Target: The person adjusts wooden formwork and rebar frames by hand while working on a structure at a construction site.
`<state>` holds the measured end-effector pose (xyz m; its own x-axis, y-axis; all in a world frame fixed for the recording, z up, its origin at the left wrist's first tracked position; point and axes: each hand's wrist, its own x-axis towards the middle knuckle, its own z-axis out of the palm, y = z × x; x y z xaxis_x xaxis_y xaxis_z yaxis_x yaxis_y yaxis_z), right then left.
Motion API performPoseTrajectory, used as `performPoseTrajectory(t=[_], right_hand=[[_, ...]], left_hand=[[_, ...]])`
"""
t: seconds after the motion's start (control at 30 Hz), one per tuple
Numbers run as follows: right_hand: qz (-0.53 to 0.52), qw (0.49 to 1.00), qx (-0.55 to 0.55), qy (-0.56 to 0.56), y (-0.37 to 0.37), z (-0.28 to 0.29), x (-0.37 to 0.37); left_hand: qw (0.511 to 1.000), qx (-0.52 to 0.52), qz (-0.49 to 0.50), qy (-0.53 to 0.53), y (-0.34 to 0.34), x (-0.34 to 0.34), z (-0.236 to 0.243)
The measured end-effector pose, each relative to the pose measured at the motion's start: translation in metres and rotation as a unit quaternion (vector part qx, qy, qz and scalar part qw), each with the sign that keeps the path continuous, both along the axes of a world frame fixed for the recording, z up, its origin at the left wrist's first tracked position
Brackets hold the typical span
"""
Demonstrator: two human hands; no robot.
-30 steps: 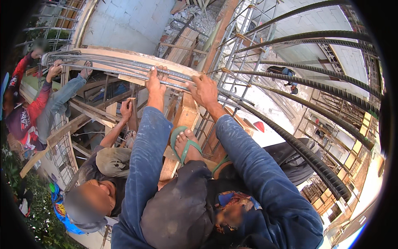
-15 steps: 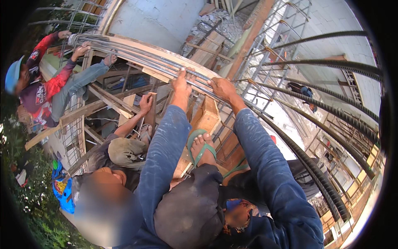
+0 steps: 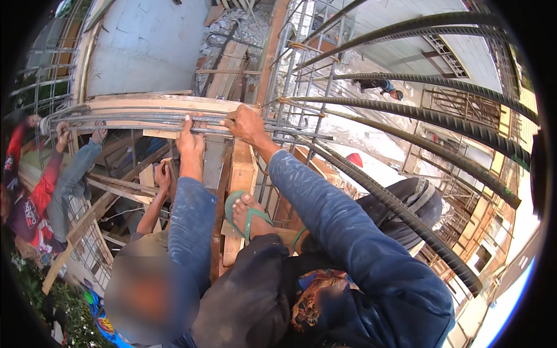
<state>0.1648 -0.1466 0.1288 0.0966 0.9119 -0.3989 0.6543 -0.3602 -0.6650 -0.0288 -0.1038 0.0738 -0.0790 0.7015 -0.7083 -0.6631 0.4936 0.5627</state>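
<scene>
A bundle of long steel rebars [image 3: 148, 120] lies across the scene along a wooden plank, with bent ends at both sides. My left hand [image 3: 191, 145] reaches up to the bundle and closes its fingers round the bars from the near side. Just to the right, my right hand [image 3: 246, 124] is curled over the same bars with its knuckles up. At the far left a co-worker's hand [image 3: 62, 134] is at the hooked end of the bundle. A foot in a green flip-flop [image 3: 249, 216] rests on timber below my hands.
Thick ribbed rebars [image 3: 406, 113] stick out across the right side, one passing near my right arm. A tied rebar cage [image 3: 325, 75] stands beyond the bundle. A co-worker's hand [image 3: 163, 174] grips timber below. A wooden beam [image 3: 243, 168] lies under my right hand.
The view has swung, so the bundle and co-workers appear farther left and the bars more level. Both my hands stay on the bars; the right hand's fingers look more curled.
</scene>
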Motion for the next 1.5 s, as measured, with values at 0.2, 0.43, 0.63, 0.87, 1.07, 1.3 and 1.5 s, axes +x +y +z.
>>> performPoseTrajectory(t=[0.2,0.43,0.63,0.87,1.07,1.3,1.5], right_hand=[[-0.024,0.997,0.055,-0.047,-0.011,0.008,-0.015],[0.051,0.993,0.060,-0.088,-0.012,-0.005,-0.012],[0.165,0.981,-0.052,-0.085,0.001,-0.005,-0.010],[0.090,0.991,0.053,-0.089,-0.004,0.005,-0.017],[0.083,0.991,0.064,-0.083,-0.007,-0.003,-0.015],[0.103,0.989,0.036,-0.102,-0.003,0.012,-0.009],[0.053,0.997,0.028,-0.056,-0.001,0.007,-0.007]], left_hand=[[1.000,0.015,-0.010,0.009,0.000,0.010,0.011],[0.999,0.032,0.000,-0.012,-0.006,0.006,0.010],[1.000,0.020,0.004,0.001,-0.014,0.002,0.012],[0.998,0.054,0.033,-0.004,-0.008,0.017,0.021],[0.997,0.021,0.063,-0.028,-0.011,0.016,0.026],[0.998,0.026,0.062,-0.017,-0.004,0.014,0.029],[0.996,0.013,0.080,0.036,0.000,0.026,0.029]])
